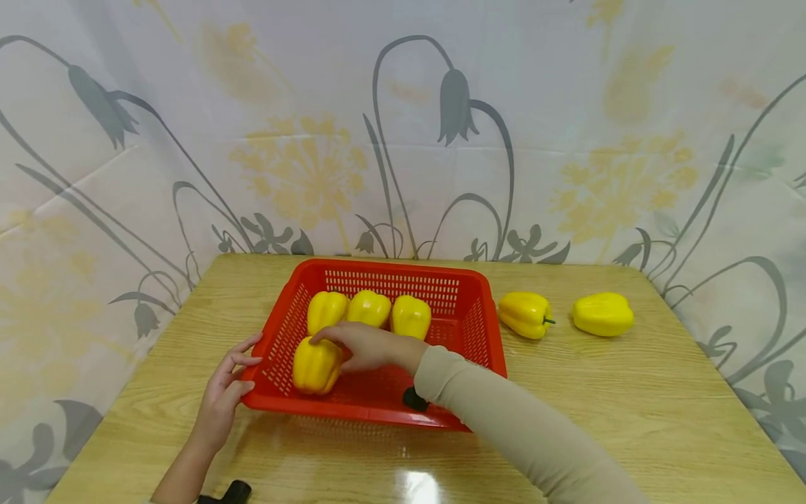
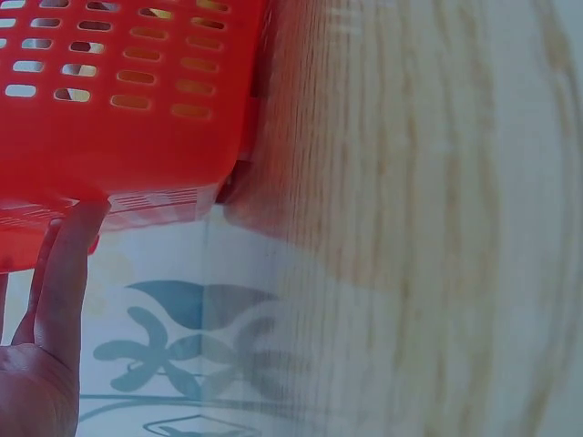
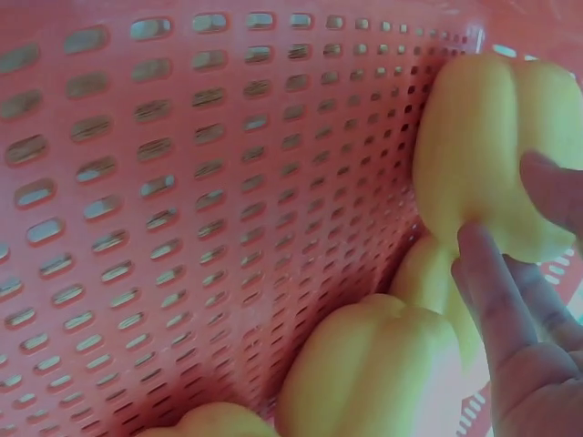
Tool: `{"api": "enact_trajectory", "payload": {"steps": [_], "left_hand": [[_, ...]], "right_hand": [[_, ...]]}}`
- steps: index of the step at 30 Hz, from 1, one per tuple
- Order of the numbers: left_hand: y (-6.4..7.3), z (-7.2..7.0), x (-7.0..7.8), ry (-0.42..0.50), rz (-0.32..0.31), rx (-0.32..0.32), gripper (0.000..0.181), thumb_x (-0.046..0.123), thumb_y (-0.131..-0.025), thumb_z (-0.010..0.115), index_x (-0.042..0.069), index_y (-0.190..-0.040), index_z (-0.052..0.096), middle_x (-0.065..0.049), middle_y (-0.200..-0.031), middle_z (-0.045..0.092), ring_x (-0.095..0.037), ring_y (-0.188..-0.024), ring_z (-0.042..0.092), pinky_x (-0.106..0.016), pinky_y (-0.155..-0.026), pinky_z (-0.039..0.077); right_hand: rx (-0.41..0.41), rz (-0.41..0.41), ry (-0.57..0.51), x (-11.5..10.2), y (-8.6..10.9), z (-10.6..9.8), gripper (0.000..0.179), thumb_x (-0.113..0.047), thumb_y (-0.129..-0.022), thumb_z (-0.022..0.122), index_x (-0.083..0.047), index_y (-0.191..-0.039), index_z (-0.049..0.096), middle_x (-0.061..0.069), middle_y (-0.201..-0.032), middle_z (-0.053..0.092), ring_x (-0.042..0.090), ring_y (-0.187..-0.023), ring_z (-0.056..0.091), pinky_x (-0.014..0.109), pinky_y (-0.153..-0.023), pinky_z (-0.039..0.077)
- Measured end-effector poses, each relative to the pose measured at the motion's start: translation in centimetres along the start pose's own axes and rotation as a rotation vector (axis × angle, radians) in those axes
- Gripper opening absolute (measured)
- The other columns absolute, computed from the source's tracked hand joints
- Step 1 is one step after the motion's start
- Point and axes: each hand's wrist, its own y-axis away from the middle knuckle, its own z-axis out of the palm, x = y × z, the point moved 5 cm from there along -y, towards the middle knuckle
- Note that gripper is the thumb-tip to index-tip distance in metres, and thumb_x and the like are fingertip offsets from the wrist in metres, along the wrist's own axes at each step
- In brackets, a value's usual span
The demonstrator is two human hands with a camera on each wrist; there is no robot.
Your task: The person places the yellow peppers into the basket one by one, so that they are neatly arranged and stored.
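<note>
My right hand (image 1: 371, 346) reaches into a red plastic basket (image 1: 403, 414) and grips a yellow bell pepper (image 1: 313, 367) at its front left. The right wrist view shows the thumb on one side of this bell pepper (image 3: 478, 146) and the fingers (image 3: 496, 291) on the other. Behind it, three more yellow bell peppers (image 1: 369, 308) stand in a row inside the basket. My left hand (image 1: 220, 399) rests its fairly straight fingertips against the basket's left end. In the left wrist view, a finger (image 2: 77, 282) touches the red wall (image 2: 164, 150) from outside.
Right of the basket, two yellow bell peppers lie on the wooden table (image 1: 630, 420): one with a green stem (image 1: 525, 315), the other (image 1: 602, 314) farther right. A flower-patterned cloth (image 1: 403, 175) hangs behind the table and along both sides.
</note>
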Motion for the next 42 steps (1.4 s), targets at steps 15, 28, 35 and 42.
{"api": "enact_trajectory", "payload": {"steps": [15, 28, 35, 42], "left_hand": [[0.1, 0.0, -0.1, -0.001, -0.022, -0.006, 0.027, -0.015, -0.081, 0.031, -0.010, -0.101, 0.048, 0.001, -0.136, 0.041, -0.010, -0.110, 0.052, -0.022, -0.075, 0.051], [0.1, 0.0, 0.0, -0.008, -0.044, 0.003, 0.032, -0.015, -0.082, 0.031, -0.002, -0.102, 0.052, 0.001, -0.136, 0.042, -0.010, -0.107, 0.054, -0.024, -0.074, 0.051], [0.1, 0.0, 0.0, -0.014, -0.042, -0.001, 0.026, -0.015, -0.082, 0.030, -0.010, -0.102, 0.047, 0.002, -0.136, 0.041, -0.009, -0.108, 0.053, -0.023, -0.074, 0.051], [0.1, 0.0, 0.0, -0.009, -0.028, -0.004, 0.026, -0.015, -0.082, 0.030, -0.011, -0.102, 0.047, 0.001, -0.136, 0.041, -0.009, -0.109, 0.052, -0.023, -0.075, 0.051]], "right_hand": [[0.122, 0.026, -0.107, -0.2, 1.1, -3.0, 0.039, -0.004, -0.085, 0.065, -0.003, -0.123, 0.055, 0.012, -0.112, 0.058, 0.024, -0.100, 0.057, 0.029, -0.086, 0.046], [0.278, 0.042, -0.063, -2.2, 5.6, -7.0, 0.028, -0.009, -0.085, 0.066, -0.008, -0.112, 0.061, 0.005, -0.102, 0.064, 0.019, -0.094, 0.059, 0.025, -0.079, 0.047], [0.334, 0.057, -0.039, -2.0, 8.2, -7.9, 0.025, -0.009, -0.084, 0.066, -0.010, -0.109, 0.062, 0.000, -0.096, 0.064, 0.015, -0.088, 0.059, 0.022, -0.075, 0.047], [0.372, 0.086, -0.031, -1.7, 11.0, -8.3, 0.025, -0.010, -0.083, 0.068, -0.010, -0.107, 0.063, -0.003, -0.092, 0.062, 0.016, -0.087, 0.058, 0.025, -0.076, 0.047]]}}
